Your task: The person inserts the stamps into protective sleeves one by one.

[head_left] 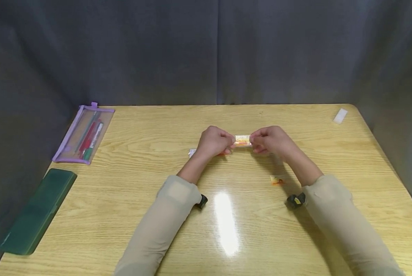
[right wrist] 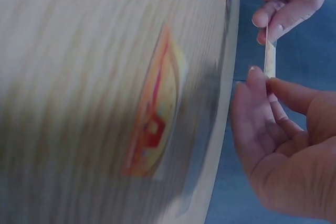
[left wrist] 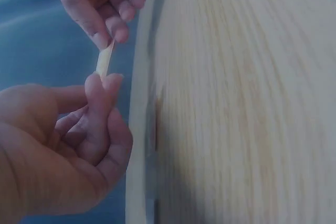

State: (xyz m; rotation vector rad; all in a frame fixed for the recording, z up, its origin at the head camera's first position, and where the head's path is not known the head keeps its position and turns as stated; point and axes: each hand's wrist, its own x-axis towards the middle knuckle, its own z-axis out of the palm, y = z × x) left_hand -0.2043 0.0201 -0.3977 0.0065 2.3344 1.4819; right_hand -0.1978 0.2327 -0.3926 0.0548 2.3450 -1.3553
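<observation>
Both hands hold a small flat printed piece (head_left: pixel 242 141), white, yellow and orange, stretched level between them over the far half of the table. My left hand (head_left: pixel 215 142) pinches its left end between thumb and fingers. At the right end, thumb and fingertips of my right hand (head_left: pixel 272 140) pinch it too. Both wrist views show the piece (left wrist: pixel 105 60) edge-on and thin. A yellow-orange printed scrap (right wrist: pixel 157 119) lies on the table below the right wrist. Behind the left hand, a white-edged flat item (head_left: pixel 192 152) is mostly hidden.
A purple-trimmed mesh pouch (head_left: pixel 65 148) with pens inside lies at the far left. Nearer on that side is a dark green case (head_left: pixel 38 211). A small white block (head_left: pixel 340 115) sits by the far right corner. Dark curtains (head_left: pixel 216 53) stand around the wooden table (head_left: pixel 140 126).
</observation>
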